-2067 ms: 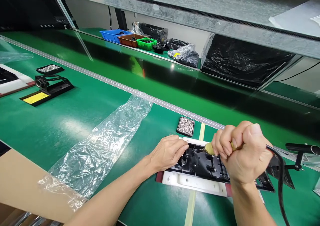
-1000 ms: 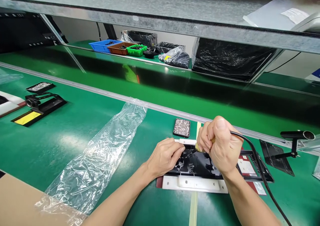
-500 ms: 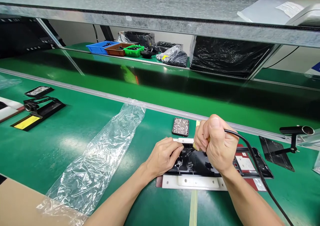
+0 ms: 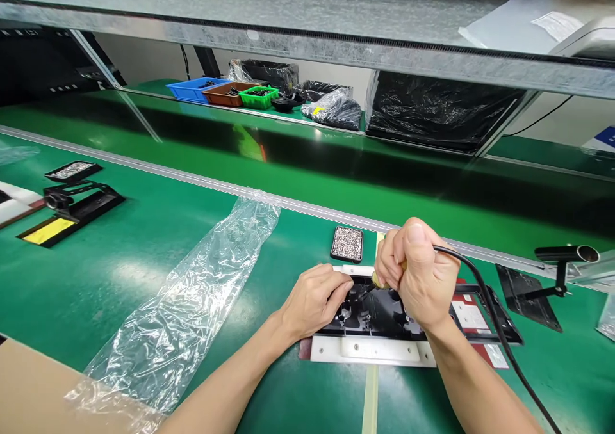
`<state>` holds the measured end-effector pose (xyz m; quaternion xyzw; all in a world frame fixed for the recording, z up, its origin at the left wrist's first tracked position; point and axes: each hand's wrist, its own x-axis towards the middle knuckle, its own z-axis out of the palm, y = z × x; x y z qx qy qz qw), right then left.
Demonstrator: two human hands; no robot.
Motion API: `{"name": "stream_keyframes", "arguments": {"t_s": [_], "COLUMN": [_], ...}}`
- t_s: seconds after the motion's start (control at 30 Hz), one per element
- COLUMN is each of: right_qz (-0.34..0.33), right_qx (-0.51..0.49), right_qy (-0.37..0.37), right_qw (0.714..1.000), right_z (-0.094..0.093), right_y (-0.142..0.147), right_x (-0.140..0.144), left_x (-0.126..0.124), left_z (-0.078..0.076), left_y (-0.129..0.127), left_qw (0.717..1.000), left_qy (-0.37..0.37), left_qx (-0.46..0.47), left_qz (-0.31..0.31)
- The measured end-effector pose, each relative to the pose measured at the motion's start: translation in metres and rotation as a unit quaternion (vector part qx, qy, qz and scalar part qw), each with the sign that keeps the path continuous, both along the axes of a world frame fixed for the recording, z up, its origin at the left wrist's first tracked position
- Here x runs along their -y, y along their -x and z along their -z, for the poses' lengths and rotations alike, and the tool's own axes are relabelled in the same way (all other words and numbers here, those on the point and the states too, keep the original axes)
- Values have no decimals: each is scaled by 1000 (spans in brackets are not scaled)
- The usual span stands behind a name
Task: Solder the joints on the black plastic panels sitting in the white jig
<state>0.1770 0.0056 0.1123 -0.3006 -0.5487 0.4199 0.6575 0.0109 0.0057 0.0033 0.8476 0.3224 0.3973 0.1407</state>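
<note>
A black plastic panel (image 4: 379, 312) with small posts inside lies in a white fixture block (image 4: 379, 349) on the green bench. My left hand (image 4: 314, 303) is over the panel's left end, its fingers curled together; whatever is between the fingertips is hidden. Held in the fist of my right hand (image 4: 420, 274) is a corded tool that looks like a soldering iron, its yellow grip (image 4: 379, 280) showing below the fingers. The tool's tip points down-left into the panel, close to my left fingertips. A black cord (image 4: 473, 277) leaves the top of the fist.
Beyond the panel is a small black tray (image 4: 346, 244) of speckled bits. A clear plastic bag (image 4: 192, 306) lies left. A black bracketed part (image 4: 77, 207) is far left; a stand with a tube (image 4: 560, 274) is right. A metal shelf (image 4: 307, 47) crosses overhead, with bins (image 4: 196, 89) behind.
Both hands keep nearly the same pose at the panel; my right hand has shifted very slightly to the right. The view has moved a little.
</note>
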Motion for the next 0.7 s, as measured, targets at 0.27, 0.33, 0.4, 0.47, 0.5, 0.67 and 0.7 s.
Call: {"name": "stream_keyframes", "arguments": {"t_s": [0.27, 0.33, 0.4, 0.47, 0.5, 0.67, 0.7], "right_qz": [-17, -20, -21, -19, -17, -18, -18], "right_qx": [9, 12, 13, 15, 17, 25, 25], "right_qy": [3, 3, 3, 2, 1, -1, -1], "right_qw": [1000, 1000, 1000, 1000, 1000, 1000, 1000], "right_z": [0, 1, 1, 1, 2, 5, 5], "right_y": [-5, -6, -6, -6, -6, -5, -5], "right_x": [0, 1, 1, 1, 1, 0, 0], "left_x": [-1, -1, -2, -1, -1, -1, -2], "left_z": [1, 2, 3, 5, 5, 8, 8], "left_y": [-4, -4, -4, -4, -4, -3, -3], "left_qw": [1000, 1000, 1000, 1000, 1000, 1000, 1000], "left_qy": [-3, -2, -1, 2, 2, 8, 10], "left_qx": [2, 2, 1, 0, 1, 2, 2], "left_qz": [4, 5, 4, 1, 0, -1, -1]}}
